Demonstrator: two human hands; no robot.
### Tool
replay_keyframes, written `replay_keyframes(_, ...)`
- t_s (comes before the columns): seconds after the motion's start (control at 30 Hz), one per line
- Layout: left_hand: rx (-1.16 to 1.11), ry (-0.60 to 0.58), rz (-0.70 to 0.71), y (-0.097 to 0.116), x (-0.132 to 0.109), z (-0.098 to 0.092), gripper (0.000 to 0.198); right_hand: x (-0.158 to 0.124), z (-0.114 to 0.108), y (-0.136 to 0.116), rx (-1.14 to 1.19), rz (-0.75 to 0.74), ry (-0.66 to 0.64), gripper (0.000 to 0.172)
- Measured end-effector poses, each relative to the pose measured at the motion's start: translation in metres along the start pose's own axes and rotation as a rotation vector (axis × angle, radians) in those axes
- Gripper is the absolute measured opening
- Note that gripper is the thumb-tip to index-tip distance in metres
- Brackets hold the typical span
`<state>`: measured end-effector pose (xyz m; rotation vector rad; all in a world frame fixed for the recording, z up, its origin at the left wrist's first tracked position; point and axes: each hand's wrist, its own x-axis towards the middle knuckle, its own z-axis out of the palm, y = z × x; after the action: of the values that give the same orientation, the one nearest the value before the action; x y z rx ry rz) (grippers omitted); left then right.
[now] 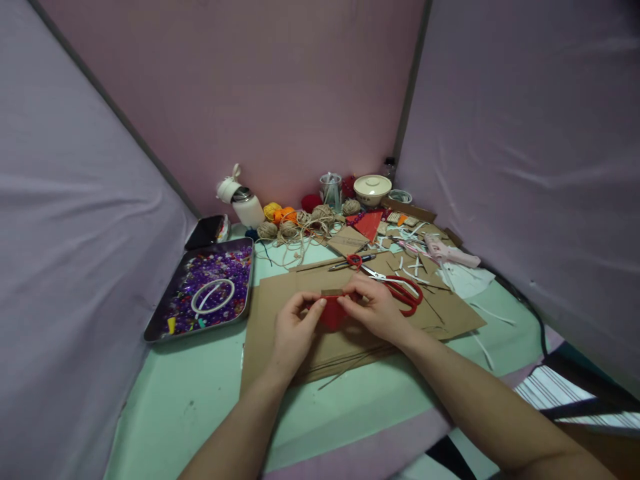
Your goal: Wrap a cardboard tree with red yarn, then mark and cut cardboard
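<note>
**Hands, 2.** We record the left hand (295,328) and the right hand (376,308) close together. Thumbs and fingertips of both are pinched on 1 red piece (334,315).

**Red piece, 1.** It is held between both hands, low over the cardboard sheets (270,300) at the middle of the table (190,393). 1 small brown strip (333,292) lies along its top edge; we cannot tell whether it is fastened.

**Cardboard sheets.** These lie stacked flat; we cannot count them.

**Scissors, 1 pair.** The red-handled scissors (406,293) lie on the cardboard just beside the right hand.

**Tray, 1.** The metal tray (199,327) sits left of the cardboard. It holds purple beads (227,265) and 1 white ring (194,303).

**Back of table.**
- 4 jute twine balls (289,229)
- 3 coloured yarn balls (286,215): yellow, orange and red
- 1 white bottle (249,208)
- 1 lidded bowl (373,189)
- 1 pink glue gun (447,253) at the right, among cardboard scraps
</note>
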<state>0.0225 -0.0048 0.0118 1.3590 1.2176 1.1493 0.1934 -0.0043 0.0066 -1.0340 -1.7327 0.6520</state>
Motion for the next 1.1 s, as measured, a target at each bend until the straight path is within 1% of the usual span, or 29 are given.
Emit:
replay_keyframes(0.07,-0.043,-0.010,-0.020,-0.002,0.000,0.000,0.019,-0.001,0.002,0.000,-0.018,-0.021,0.015,0.014)
replay_keyframes(0.13,-0.111,-0.016,-0.043,-0.003,0.000,0.000,0.020,-0.002,0.003,0.002,0.014,0.031,0.027,0.014)
replay_keyframes(0.2,-0.206,-0.038,-0.077,-0.004,-0.001,0.001,0.026,-0.001,0.004,0.004,0.121,0.158,0.034,0.015)
replay_keyframes(0.3,-0.339,-0.112,-0.165,-0.005,-0.001,0.004,0.037,0.002,0.004,0.008,0.328,0.362,0.020,0.020)
replay_keyframes(0.37,-0.380,-0.128,-0.226,-0.005,-0.001,0.005,0.033,0.002,0.004,0.009,0.412,0.446,0.001,0.022)
replay_keyframes(0.43,-0.402,-0.118,-0.255,-0.007,-0.001,0.007,0.028,0.003,0.005,0.009,0.443,0.491,-0.016,0.022)
replay_keyframes(0.5,-0.400,-0.104,-0.246,-0.009,-0.002,0.008,0.027,0.003,0.006,0.007,0.450,0.509,-0.035,0.023)
replay_keyframes(0.63,-0.362,-0.108,-0.192,-0.012,-0.003,0.010,0.023,0.003,0.007,0.004,0.437,0.500,-0.073,0.024)
replay_keyframes(0.73,-0.367,-0.110,-0.162,-0.011,-0.005,0.011,0.023,0.003,0.008,0.003,0.424,0.488,-0.074,0.024)
replay_keyframes(0.87,-0.442,-0.083,-0.204,-0.007,-0.005,0.011,0.028,0.001,0.011,0.005,0.390,0.474,-0.061,0.023)
replay_keyframes(0.97,-0.478,-0.033,-0.242,-0.007,-0.004,0.012,0.028,-0.001,0.013,0.005,0.367,0.477,-0.097,0.024)
replay_keyframes(1.1,-0.460,0.021,-0.219,-0.010,-0.005,0.014,0.025,-0.003,0.015,0.003,0.375,0.503,-0.111,0.026)
